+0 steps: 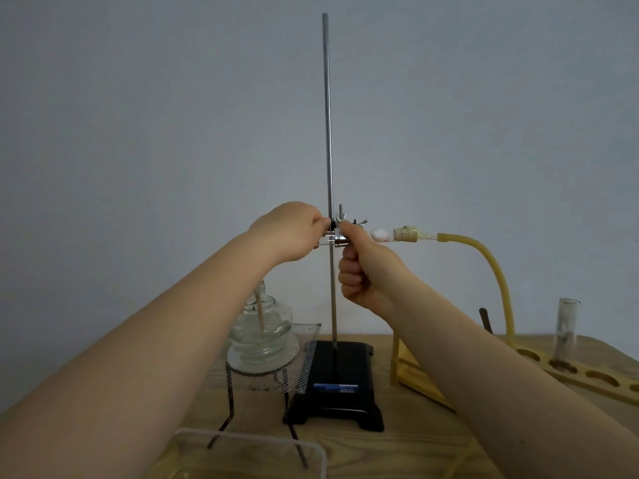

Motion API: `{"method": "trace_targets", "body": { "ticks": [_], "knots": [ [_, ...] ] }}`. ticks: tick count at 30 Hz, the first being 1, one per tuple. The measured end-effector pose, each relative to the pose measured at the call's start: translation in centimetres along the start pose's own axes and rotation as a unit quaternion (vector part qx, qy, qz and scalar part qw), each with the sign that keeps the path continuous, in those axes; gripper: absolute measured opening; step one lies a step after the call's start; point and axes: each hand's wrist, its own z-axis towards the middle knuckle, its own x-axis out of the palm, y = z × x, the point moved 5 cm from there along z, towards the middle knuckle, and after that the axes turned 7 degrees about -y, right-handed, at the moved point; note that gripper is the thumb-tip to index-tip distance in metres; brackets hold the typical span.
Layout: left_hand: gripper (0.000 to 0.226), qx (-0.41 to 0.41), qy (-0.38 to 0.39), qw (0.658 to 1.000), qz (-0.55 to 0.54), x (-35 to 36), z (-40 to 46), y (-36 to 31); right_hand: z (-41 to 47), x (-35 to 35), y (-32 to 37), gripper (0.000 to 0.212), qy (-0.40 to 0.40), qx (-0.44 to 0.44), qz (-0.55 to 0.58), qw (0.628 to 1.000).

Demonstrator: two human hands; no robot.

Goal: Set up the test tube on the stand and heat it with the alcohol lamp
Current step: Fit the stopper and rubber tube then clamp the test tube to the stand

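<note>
A stand with a tall steel rod rises from a black base. A metal clamp sits low on the rod and holds a glass test tube lying level, with white cotton inside and a stopper at its right end. A yellow rubber hose curves down from the stopper. My left hand pinches the clamp's left side at the rod. My right hand grips the clamp from below and in front. The glass alcohol lamp stands on a wire-mesh tripod left of the base.
A wooden test-tube rack lies at the right with one upright glass tube in it. A clear plastic container edge sits at the table's near side. The wall is close behind the wooden table.
</note>
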Motion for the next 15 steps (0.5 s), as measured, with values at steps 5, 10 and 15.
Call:
{"method": "trace_targets", "body": {
  "ticks": [5, 10, 15],
  "knots": [
    [0.042, 0.010, -0.031, 0.999, -0.005, -0.2, -1.1, 0.8, -0.8, -1.4, -0.2, 0.053, -0.036, 0.010, -0.011, 0.999],
    [0.027, 0.052, -0.053, 0.997, -0.025, -0.4, -2.1, 0.6, -1.0, -3.3, 0.7, 0.043, -0.127, -0.045, 0.005, 0.991],
    [0.024, 0.066, -0.066, 0.995, -0.046, -0.1, -2.3, 0.8, -1.2, -3.8, 1.4, 0.033, -0.160, -0.091, -0.019, 0.983]
  ]
}}
